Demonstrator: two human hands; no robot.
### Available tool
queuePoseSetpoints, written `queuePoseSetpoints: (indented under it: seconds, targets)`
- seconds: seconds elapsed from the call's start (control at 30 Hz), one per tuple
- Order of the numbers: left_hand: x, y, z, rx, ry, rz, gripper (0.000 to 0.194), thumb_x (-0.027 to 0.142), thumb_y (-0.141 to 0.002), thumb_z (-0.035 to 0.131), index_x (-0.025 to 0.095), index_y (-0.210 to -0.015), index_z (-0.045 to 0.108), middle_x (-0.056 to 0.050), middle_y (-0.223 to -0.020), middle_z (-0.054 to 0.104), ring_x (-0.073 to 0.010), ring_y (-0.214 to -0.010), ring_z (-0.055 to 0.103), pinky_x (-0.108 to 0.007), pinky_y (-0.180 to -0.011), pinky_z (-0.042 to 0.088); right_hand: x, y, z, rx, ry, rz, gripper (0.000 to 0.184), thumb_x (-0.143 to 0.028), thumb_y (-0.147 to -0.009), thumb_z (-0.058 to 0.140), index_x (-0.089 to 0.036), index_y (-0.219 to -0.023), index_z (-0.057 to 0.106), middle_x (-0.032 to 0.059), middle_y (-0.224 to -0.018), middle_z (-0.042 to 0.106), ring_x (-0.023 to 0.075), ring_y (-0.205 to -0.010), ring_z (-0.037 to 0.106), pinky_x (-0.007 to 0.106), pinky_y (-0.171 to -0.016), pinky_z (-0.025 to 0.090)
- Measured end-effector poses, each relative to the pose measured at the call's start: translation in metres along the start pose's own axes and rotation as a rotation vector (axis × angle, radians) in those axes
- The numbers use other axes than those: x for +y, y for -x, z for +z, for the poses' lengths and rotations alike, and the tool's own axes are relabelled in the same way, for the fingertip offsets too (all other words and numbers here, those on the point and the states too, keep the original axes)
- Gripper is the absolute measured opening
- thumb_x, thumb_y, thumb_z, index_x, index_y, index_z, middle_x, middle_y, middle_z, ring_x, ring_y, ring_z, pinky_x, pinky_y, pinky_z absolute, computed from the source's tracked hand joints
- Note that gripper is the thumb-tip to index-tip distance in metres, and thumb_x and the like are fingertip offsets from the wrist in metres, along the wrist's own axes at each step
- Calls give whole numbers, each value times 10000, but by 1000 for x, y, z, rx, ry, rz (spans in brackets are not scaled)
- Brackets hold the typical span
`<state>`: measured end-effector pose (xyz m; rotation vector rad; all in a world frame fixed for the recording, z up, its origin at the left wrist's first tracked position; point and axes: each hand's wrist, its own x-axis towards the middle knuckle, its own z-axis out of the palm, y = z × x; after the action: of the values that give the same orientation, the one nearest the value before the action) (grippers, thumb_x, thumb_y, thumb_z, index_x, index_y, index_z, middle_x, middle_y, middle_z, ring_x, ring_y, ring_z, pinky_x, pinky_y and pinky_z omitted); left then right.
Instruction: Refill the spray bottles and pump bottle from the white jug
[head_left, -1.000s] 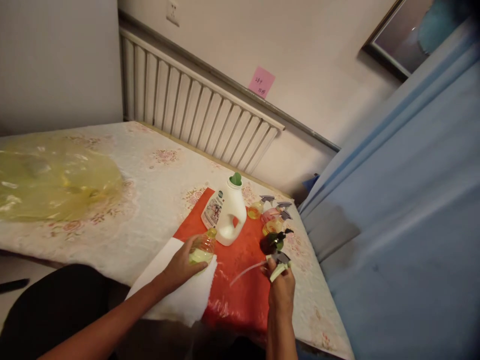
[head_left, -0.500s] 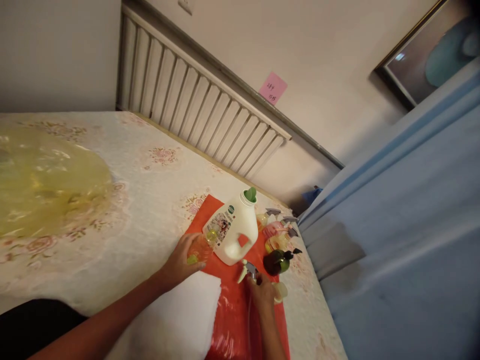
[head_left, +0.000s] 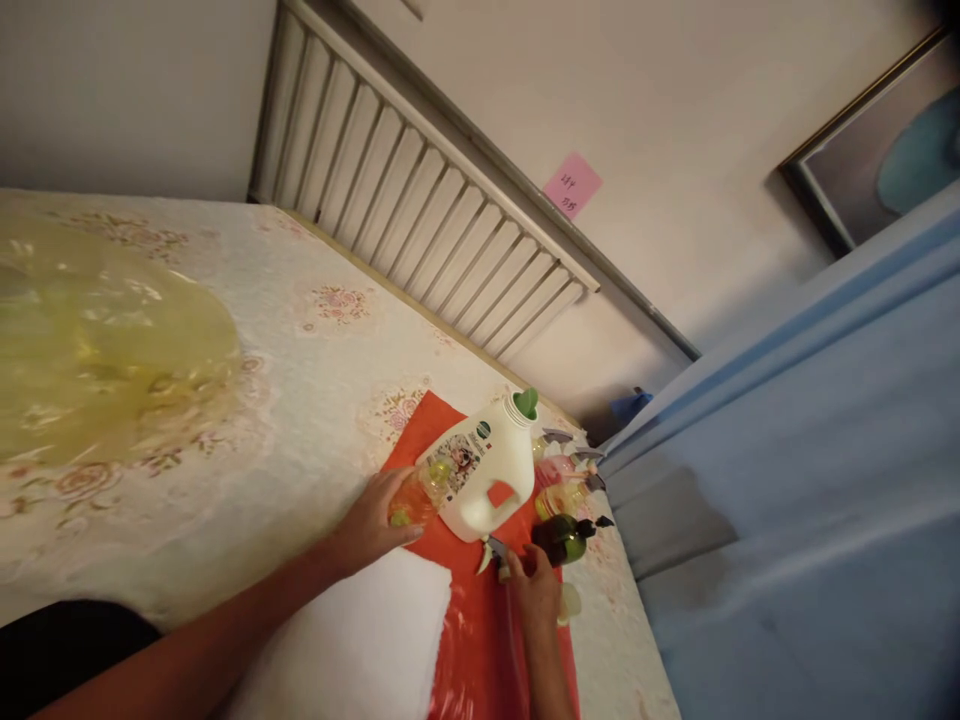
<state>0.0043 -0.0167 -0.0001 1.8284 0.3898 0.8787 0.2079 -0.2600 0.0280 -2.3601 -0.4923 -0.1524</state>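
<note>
My left hand [head_left: 379,520] is closed around a small clear bottle [head_left: 420,498], open at the neck, with a little yellow-green liquid low inside. The bottle is close beside a large white jug [head_left: 506,455] with a label, a handle and a raised green cap. On the red sheet [head_left: 472,640] in front of the jug lies a grey and pale green trigger spray head [head_left: 493,554]. My right hand [head_left: 536,585] is right beside it, thumb and fingers apart. Past that hand is a small pale cup-like piece [head_left: 569,603].
A dark green pump bottle [head_left: 562,540] and several small spray bottles [head_left: 559,498] stand right of the jug. White cloth or paper [head_left: 367,640] lies at the near edge. A yellow plastic bag [head_left: 112,340] covers the table's left. A blue curtain [head_left: 787,500] hangs at right.
My right hand brought the spray head left to the sheet before the jug and has let go of it. My left hand tilted the bottle and moved it near the jug. The view shifted.
</note>
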Motion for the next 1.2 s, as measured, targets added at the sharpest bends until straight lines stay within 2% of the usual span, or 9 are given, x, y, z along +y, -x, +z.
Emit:
queuePoseSetpoints:
  seconds: [0.17, 0.27, 0.4, 0.53, 0.63, 0.73, 0.93, 1.07, 1.2]
  targets:
    - [4, 2, -1, -33, 23, -44, 740, 273, -681, 733, 225, -1381, 499, -104, -1368, 583, -337, -1287, 510, -495, -1115, 400, -28, -16, 0, -78, -399, -2, 666, -516, -661, 733, -127, -1194, 650, 136, -1049, 760, 302, -969, 717, 397, -844, 564]
    - [6, 3, -1, -82, 46, -96, 759, 244, -675, 734, 226, -1391, 487, -106, -1390, 570, -331, -1299, 509, -484, -1120, 402, -52, -22, 3, -155, -543, -27, 616, -464, -648, 778, -144, -1163, 668, 130, -1082, 758, 292, -1014, 706, 381, -862, 561]
    - [8, 4, -2, -131, 59, -138, 801, 250, -660, 747, 197, -1409, 469, -135, -1432, 536, -353, -1338, 480, -503, -1146, 371, -75, -31, 11, -217, -549, -64, 432, -446, -627, 811, -146, -929, 734, 88, -896, 776, 261, -873, 708, 342, -788, 542]
    - [11, 4, -5, -170, 60, -153, 802, 258, -668, 741, 198, -1417, 461, -130, -1433, 534, -344, -1347, 474, -488, -1152, 371, -90, -41, 23, -200, -581, -67, 391, -485, -598, 820, -150, -757, 695, 35, -656, 709, 198, -631, 632, 303, -621, 496]
    - [12, 4, -7, -176, 73, -161, 815, 242, -650, 738, 204, -1416, 461, -116, -1439, 530, -341, -1346, 475, -477, -1154, 372, -107, -49, 30, -221, -611, -102, 398, -528, -616, 794, -172, -733, 659, -6, -595, 649, 168, -567, 579, 289, -582, 475]
    - [12, 4, -7, -170, 116, -176, 812, 227, -642, 738, 222, -1407, 467, -103, -1419, 551, -335, -1324, 497, -467, -1135, 394, -126, -56, 32, -205, -617, -129, 403, -526, -638, 777, -183, -807, 651, -26, -612, 634, 155, -557, 556, 272, -556, 452]
    - [14, 2, -10, -171, 147, -170, 772, 228, -639, 740, 229, -1374, 503, -83, -1378, 579, -326, -1294, 517, -445, -1107, 419, -148, -69, 12, -191, -529, -180, 359, -478, -637, 801, -170, -740, 648, -28, -550, 617, 151, -522, 540, 262, -536, 405]
    - [17, 2, -12, -182, 157, -151, 693, 225, -640, 734, 237, -1309, 549, -68, -1320, 611, -323, -1253, 540, -443, -1081, 436, -154, -74, -11, -198, -505, -215, 337, -461, -636, 794, -178, -735, 639, -28, -552, 629, 152, -512, 543, 263, -532, 412]
    - [15, 3, -10, -177, 167, -137, 719, 231, -646, 740, 243, -1332, 525, -69, -1323, 602, -309, -1241, 543, -446, -1073, 441, -160, -74, -39, -211, -456, -262, 316, -465, -654, 770, -187, -693, 626, -28, -527, 620, 146, -480, 526, 263, -516, 410]
